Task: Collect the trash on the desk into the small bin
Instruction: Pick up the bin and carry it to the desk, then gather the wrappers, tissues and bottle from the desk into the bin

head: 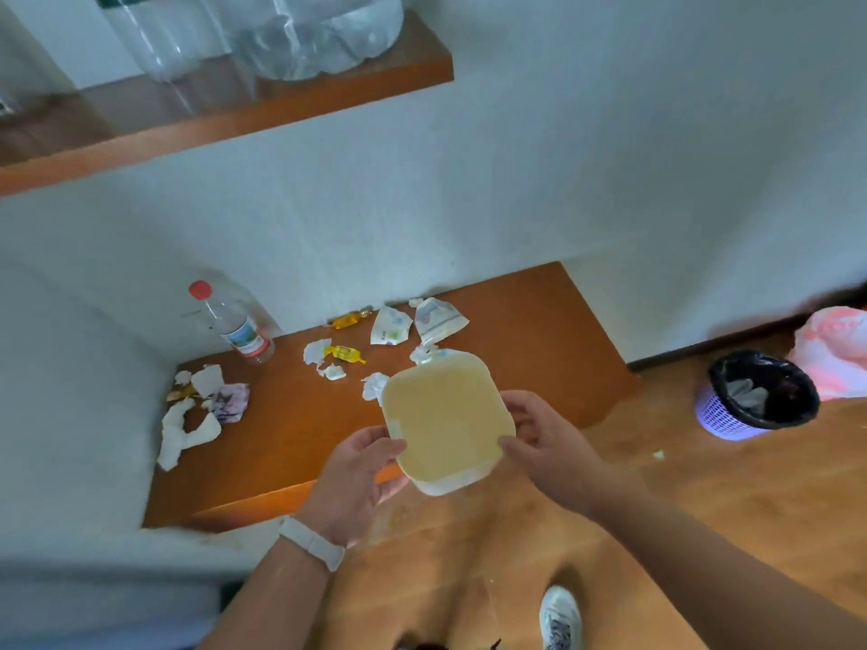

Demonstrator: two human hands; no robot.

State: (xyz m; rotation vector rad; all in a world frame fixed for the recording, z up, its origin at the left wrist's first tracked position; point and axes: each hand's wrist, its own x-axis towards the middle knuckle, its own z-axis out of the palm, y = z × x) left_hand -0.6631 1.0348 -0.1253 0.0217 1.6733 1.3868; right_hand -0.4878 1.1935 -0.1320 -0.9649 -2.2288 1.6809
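Observation:
A square cream-coloured plastic container (445, 417) is held in the air over the front right edge of the orange desk (300, 429). My left hand (354, 480) grips its lower left corner and my right hand (539, 438) grips its right side. Trash lies on the desk: torn white paper (185, 431) at the left, yellow candy wrappers (345, 354), torn packets (438, 319) near the wall, and a plastic bottle with a red cap (237, 328). The small purple bin (755, 396) with a black liner stands on the floor at the right.
A wooden shelf (281, 110) with large clear bottles (323, 35) hangs above the desk. A pink bag (835, 349) lies behind the bin. White walls close in the desk at the back and left. My shoe (560, 619) is on the wooden floor below.

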